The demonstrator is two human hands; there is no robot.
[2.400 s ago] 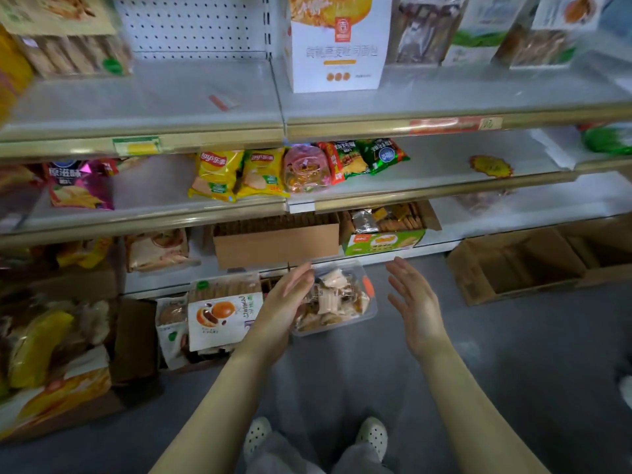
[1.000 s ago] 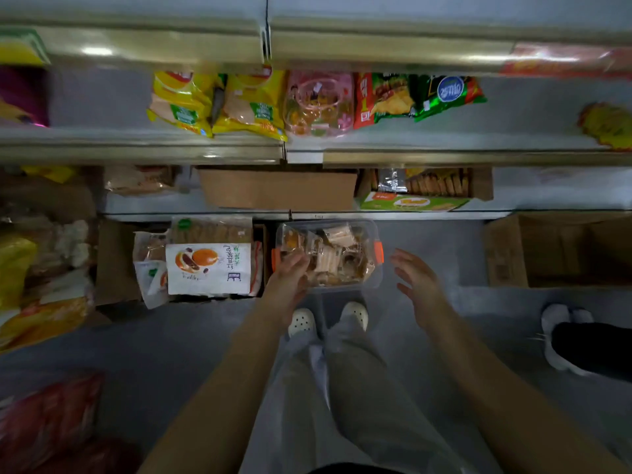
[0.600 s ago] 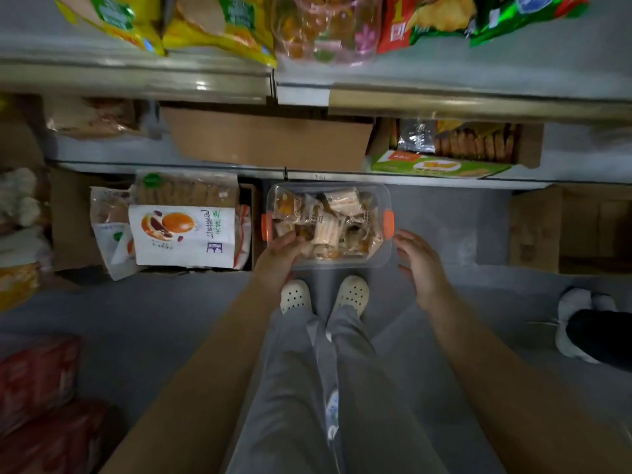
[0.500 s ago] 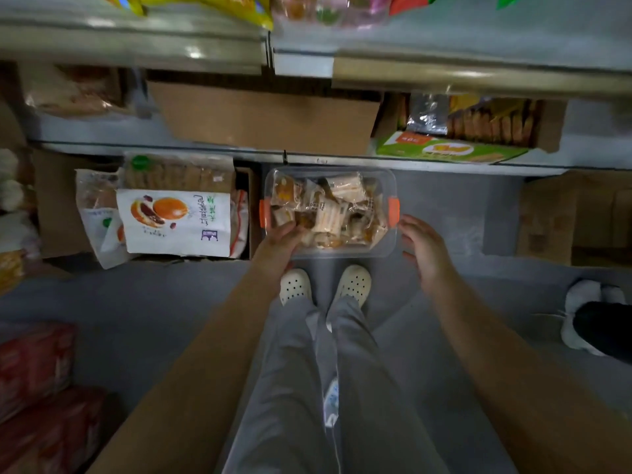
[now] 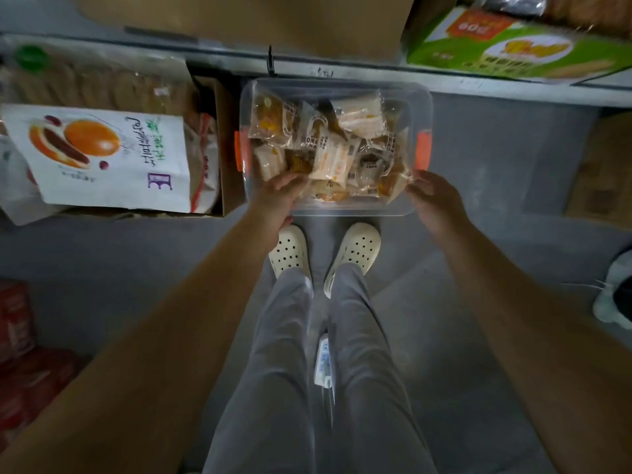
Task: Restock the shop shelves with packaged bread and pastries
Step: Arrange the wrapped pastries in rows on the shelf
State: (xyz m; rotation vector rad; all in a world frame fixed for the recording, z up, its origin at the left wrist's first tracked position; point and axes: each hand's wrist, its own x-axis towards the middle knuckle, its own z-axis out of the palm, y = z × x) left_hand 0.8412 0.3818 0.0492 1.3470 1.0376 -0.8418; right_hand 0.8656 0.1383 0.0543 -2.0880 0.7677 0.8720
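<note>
Two hands are set apart on the near end of the clear plastic bin [image 5: 342,209]. The left hand [image 5: 275,200] curls over the bin's near-left corner, fingers reaching over the rim onto the packets. The right hand [image 5: 436,198] wraps round the near-right corner.

Inside the bin lie the wrapped pastries [image 5: 328,155], heaped loosely (mostly white and amber wrappers), and an orange latch [image 5: 424,148] sits on each short side. Whether the bin rests on the grey floor [image 5: 478,186] or is lifted off it I cannot tell.

Just nearer than the bin stand the person's cream clogs [image 5: 357,249], below grey trousers [image 5: 284,371]. Left of the bin, a white bread bag [image 5: 102,155] lies in an open cardboard box [image 5: 224,172]. Just beyond the bin runs the bottom shelf edge [image 5: 376,75], bearing a brown carton [image 5: 273,22] and, further right, a green carton [image 5: 513,53].
</note>
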